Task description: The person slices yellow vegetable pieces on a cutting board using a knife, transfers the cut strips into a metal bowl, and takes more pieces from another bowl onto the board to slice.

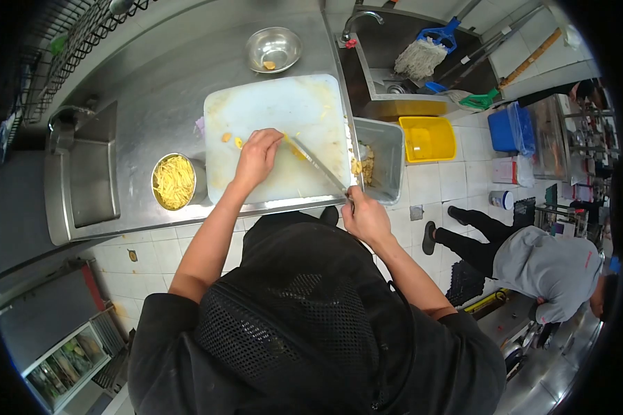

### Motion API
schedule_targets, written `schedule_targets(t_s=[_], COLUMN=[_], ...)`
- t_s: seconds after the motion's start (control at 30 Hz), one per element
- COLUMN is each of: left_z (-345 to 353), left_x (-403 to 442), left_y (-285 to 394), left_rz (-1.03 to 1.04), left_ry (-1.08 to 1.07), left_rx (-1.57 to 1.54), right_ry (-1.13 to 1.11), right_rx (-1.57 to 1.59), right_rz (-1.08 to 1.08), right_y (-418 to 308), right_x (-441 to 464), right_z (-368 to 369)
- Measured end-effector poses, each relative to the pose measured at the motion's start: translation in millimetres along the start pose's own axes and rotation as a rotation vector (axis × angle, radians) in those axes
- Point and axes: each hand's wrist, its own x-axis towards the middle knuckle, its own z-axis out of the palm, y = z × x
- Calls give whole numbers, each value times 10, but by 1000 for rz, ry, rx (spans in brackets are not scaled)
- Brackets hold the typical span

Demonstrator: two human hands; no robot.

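On the white cutting board point(263, 104), my left hand point(259, 158) has its fingers curled together over a small yellow piece beside the blade. My right hand point(365, 218) is wrapped round the handle of a knife point(320, 164), whose blade points up and left toward my left fingertips. Thin yellow slices point(294, 149) lie at the blade. Two small yellow pieces point(239, 142) rest left of my left hand. A round metal container point(174, 182) full of yellow strips stands left of the board. Behind the board is a metal bowl point(274, 50) with one piece inside.
A grey bin point(387, 155) with scraps stands at the counter's right end, beside a yellow tub point(428, 139). Sinks lie at the far left point(93, 166) and upper right point(387, 72). A person in a grey shirt point(547, 266) is at the right.
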Motion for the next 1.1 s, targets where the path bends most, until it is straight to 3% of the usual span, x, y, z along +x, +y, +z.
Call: schedule_targets(t_s=[0.2, 0.6, 0.7, 0.93, 1.1], left_z=[234, 560, 530, 529, 408], left_x=[63, -94, -102, -50, -14], left_y=[5, 16, 12, 36, -35], left_rz=[27, 41, 120, 94, 258], left_ry=[-53, 120, 88, 127, 107], left_rx=[217, 98, 104, 103, 163], right_ry=[36, -89, -109, -161, -158], right_rx=[-11, -93, -110, -174, -221], right_rz=[-21, -30, -23, -34, -50], right_y=[-6, -129, -162, -199, -245], right_x=[404, 499, 509, 490, 506], right_z=[55, 61, 67, -4, -63])
